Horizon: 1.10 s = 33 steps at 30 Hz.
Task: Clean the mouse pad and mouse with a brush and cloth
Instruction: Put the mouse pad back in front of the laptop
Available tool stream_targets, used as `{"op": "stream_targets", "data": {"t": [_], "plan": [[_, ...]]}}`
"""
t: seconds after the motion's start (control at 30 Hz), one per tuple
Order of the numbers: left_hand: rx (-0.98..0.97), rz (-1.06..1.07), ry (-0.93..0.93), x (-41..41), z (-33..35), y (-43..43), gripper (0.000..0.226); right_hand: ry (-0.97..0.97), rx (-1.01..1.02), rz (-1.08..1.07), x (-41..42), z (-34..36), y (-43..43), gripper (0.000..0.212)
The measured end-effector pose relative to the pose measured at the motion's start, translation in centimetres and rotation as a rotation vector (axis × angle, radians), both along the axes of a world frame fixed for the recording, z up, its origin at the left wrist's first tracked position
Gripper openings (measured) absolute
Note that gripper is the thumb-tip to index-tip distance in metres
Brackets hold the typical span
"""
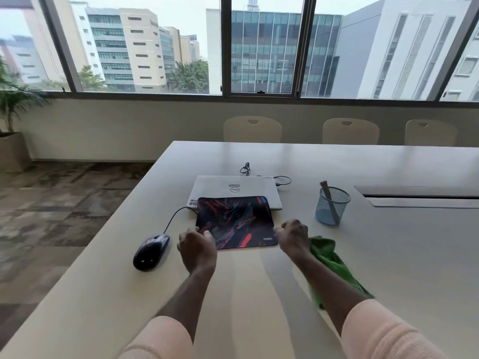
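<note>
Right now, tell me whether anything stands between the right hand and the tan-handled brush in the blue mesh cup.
Nothing visible does. Only bare cream table lies between the right hand and the blue mesh cup. The tan-handled brush sticks out above the cup's rim, free to grasp.

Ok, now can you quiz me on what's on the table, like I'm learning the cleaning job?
1. True or false: the mouse lies on top of the mouse pad.
2. Where is the brush? A) standing in the blue mesh cup; B) lying on the mouse pad; C) lying beside the mouse.
3. Fill in: the mouse pad's far edge rests on the closed ___.

Key
1. False: the mouse sits on the table, left of the mouse pad.
2. A
3. laptop
</note>
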<state>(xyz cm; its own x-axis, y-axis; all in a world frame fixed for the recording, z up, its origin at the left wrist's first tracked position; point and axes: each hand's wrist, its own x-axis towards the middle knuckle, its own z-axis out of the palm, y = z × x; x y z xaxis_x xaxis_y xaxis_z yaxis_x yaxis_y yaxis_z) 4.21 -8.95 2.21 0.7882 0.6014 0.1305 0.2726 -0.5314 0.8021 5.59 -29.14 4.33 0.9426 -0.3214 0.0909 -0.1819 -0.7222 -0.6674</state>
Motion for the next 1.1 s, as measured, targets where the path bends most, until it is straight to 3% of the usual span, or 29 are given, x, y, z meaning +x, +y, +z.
{"op": "stream_targets", "data": {"t": [0.1, 0.3, 0.4, 0.47, 0.57, 0.73, 1.1], "plan": [[0.03, -0.034, 0.174, 1.4, 0.0, 1.8, 0.034, 0.138, -0.001, -0.046, 1.8, -0.7, 0.9, 0.036], [-0.076, -0.091, 0.286, 3.0, 1.0, 3.2, 0.026, 0.209, 0.164, -0.169, 3.5, -1.4, 1.6, 0.042], [-0.121, -0.121, 0.284, 3.2, 1.1, 4.3, 0.029, 0.25, 0.152, -0.188, 3.5, -0.9, 0.9, 0.041], [-0.154, -0.149, 0.27, 3.0, 1.1, 4.9, 0.027, 0.269, 0.203, -0.16, 3.1, -0.5, 0.6, 0.017], [-0.177, -0.188, 0.243, 2.0, 1.3, 5.5, 0.024, 0.3, 0.239, -0.11, 2.3, -0.8, 0.2, 0.031], [-0.186, -0.24, 0.23, -0.2, 1.6, 5.8, 0.02, 0.243, 0.388, -0.254, -0.2, -0.8, 0.1, 0.022], [-0.129, -0.226, 0.273, -5.9, 1.1, 6.4, 0.016, 0.265, 0.396, -0.22, -6.5, -0.8, -0.2, 0.018]]}}
